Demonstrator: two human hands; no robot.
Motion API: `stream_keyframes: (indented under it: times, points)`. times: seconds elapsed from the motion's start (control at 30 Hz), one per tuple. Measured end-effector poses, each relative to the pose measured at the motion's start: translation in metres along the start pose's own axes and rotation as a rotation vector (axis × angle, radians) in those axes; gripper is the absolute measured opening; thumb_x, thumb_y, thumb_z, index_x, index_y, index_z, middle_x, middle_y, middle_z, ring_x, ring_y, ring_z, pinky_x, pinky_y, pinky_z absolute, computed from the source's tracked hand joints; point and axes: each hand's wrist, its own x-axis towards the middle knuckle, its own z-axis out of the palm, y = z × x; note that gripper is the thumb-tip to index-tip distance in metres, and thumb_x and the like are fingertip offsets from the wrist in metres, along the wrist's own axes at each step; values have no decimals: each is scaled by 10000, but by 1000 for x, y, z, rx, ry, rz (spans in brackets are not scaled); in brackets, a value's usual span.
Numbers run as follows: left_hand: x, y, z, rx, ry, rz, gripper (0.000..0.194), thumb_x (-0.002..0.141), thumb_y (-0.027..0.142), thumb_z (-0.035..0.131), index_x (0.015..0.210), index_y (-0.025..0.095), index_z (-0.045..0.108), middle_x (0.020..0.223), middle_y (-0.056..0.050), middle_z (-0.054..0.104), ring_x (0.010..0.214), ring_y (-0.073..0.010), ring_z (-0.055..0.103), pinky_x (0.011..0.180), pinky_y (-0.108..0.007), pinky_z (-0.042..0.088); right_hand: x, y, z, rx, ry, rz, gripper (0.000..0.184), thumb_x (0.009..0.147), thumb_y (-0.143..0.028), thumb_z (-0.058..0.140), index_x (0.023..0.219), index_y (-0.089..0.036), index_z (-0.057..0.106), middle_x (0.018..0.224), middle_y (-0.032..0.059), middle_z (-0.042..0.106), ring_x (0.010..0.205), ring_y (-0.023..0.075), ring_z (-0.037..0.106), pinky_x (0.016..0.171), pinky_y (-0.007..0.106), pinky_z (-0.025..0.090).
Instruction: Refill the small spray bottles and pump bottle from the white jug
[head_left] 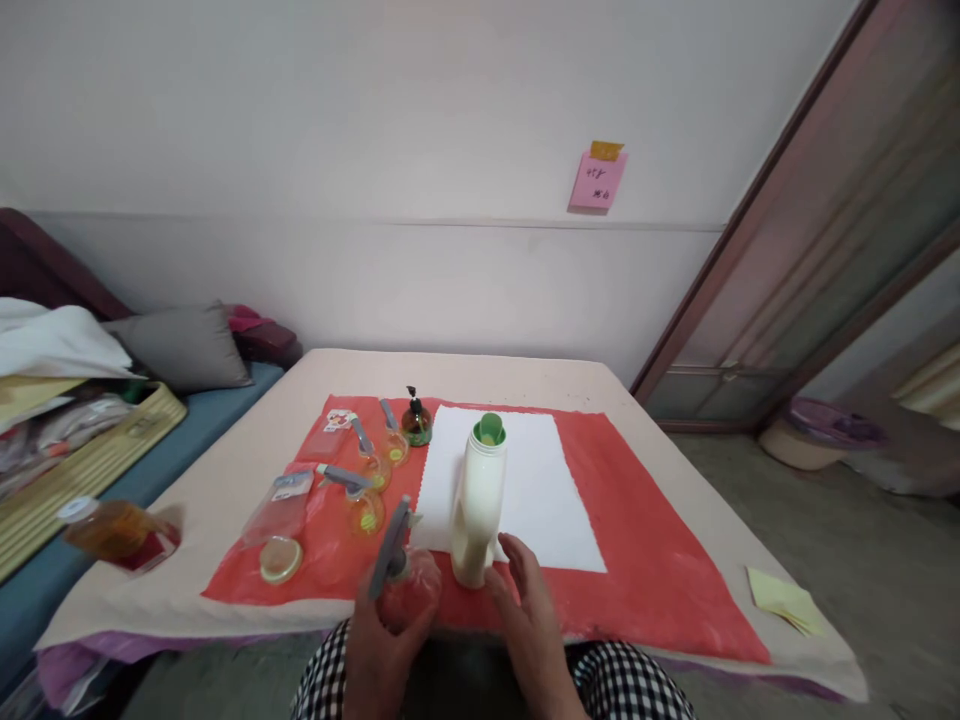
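My left hand (386,645) is wrapped around a clear round spray bottle (421,590) with a grey trigger head, close to the table's front edge. Upright beside it stands a white detergent bottle (480,490) with an uncapped green pouring spout. By the lower right of that bottle is my right hand (529,620), its thumb and fingers apart. Whether its thumb touches the bottle I cannot tell. Farther left are more spray bottles, among them a nearer one (366,510) with yellowish liquid at the bottom. Behind them a dark pump bottle (417,420) stands upright.
A red sheet (652,530) and a white sheet (536,480) cover the table (450,368). At left are a round lid (280,560), clear packaging (281,508) and an amber bottle (120,530) on its side. Yellow notes (784,597) lie at the right edge.
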Motion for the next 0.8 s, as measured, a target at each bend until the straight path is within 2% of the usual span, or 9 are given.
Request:
stream_keyframes:
  times: [0.07, 0.17, 0.23, 0.3, 0.37, 0.47, 0.6, 0.7, 0.8]
  points:
    - [7, -16, -1, 64, 50, -35, 750, 603, 488, 808, 1245, 186, 565, 1210, -111, 701, 1165, -347, 644, 1043, -497, 480, 12, 8, 13, -33, -8, 24, 486, 748, -435, 722, 1170, -205, 649, 1210, 92, 707, 1120, 265, 639, 952, 385, 508]
    - [11, -36, 1, 136, 110, -3, 715, 557, 497, 801, 1173, 196, 598, 1160, -110, 716, 1125, -365, 660, 992, -493, 516, 27, 11, 36, -76, -27, 13, 323, 727, -374, 686, 1003, -209, 662, 909, 27, 748, 835, 228, 665, 764, 349, 528]
    - [11, -43, 2, 146, 124, 41, 711, 554, 506, 784, 1166, 195, 600, 1155, -119, 716, 1129, -374, 659, 984, -484, 525, 35, 8, 45, -111, 79, -3, 227, 695, -351, 676, 878, -225, 628, 736, -15, 696, 693, 206, 617, 651, 325, 499]
    - [10, -46, 4, 147, 133, 72, 702, 574, 528, 758, 1177, 202, 604, 1153, -115, 717, 1143, -375, 654, 1002, -480, 517, 45, 4, 44, -140, 199, -19, 190, 679, -359, 670, 801, -246, 579, 656, -36, 633, 638, 197, 568, 600, 317, 464]
    - [9, -47, 6, 151, 135, 79, 680, 592, 541, 740, 1178, 221, 614, 1145, -102, 721, 1143, -372, 656, 1005, -476, 517, 57, -3, 31, -166, 265, -30, 215, 674, -409, 679, 769, -258, 558, 623, -41, 596, 624, 201, 541, 591, 324, 440]
    - [10, -48, 10, 155, 117, 66, 677, 593, 536, 737, 1180, 221, 621, 1140, -102, 725, 1130, -367, 664, 994, -468, 526, 83, -15, -2, -219, 309, -58, 312, 622, -499, 728, 753, -254, 585, 608, -28, 600, 623, 220, 533, 604, 341, 416]
    - [14, -53, 14, 151, 104, 57, 712, 610, 524, 721, 1223, 183, 597, 1201, -139, 705, 1160, -370, 650, 1011, -471, 515, 129, -29, -43, -295, 320, -175, 392, 572, -513, 753, 815, -227, 641, 709, 7, 661, 716, 239, 555, 687, 354, 416]
    - [17, -59, 14, 176, 116, 28, 705, 580, 505, 735, 1203, 200, 611, 1160, -127, 719, 1158, -386, 646, 1018, -500, 508, 170, -33, -60, -320, 303, -236, 352, 596, -468, 714, 831, -213, 652, 744, 12, 665, 743, 231, 545, 700, 354, 408]
    - [19, -65, 14, 223, 158, -6, 634, 514, 479, 763, 1096, 252, 654, 1026, -72, 740, 1156, -395, 643, 1029, -511, 504, 209, -27, -71, -313, 249, -255, 313, 572, -430, 708, 785, -208, 649, 715, 1, 650, 733, 221, 538, 697, 358, 408]
